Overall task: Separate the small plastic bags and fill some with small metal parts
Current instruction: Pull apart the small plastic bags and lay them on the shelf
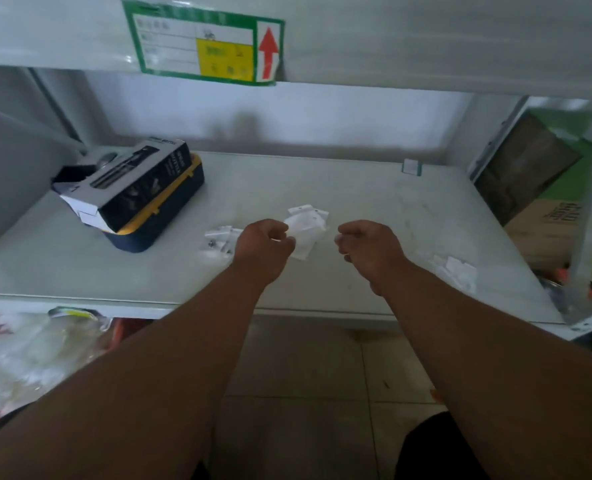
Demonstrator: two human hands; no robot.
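My left hand (265, 245) hovers over the white shelf (374, 202), its fingers pinched on a small plastic bag (305, 233) from a little stack of such bags. My right hand (365, 249) is just to the right, fingers curled; I cannot see whether it holds anything. Left of my left hand lie a few bags with small metal parts (218, 241) beside them. Another loose pile of bags (455, 271) lies to the right of my right wrist.
A dark blue and yellow case (159, 216) with a black-and-white carton (131, 185) on top stands at the shelf's left. A small card (411, 167) leans at the back. Cardboard boxes (544, 220) sit beyond the right post. An upper shelf with a green label (201, 43) hangs overhead.
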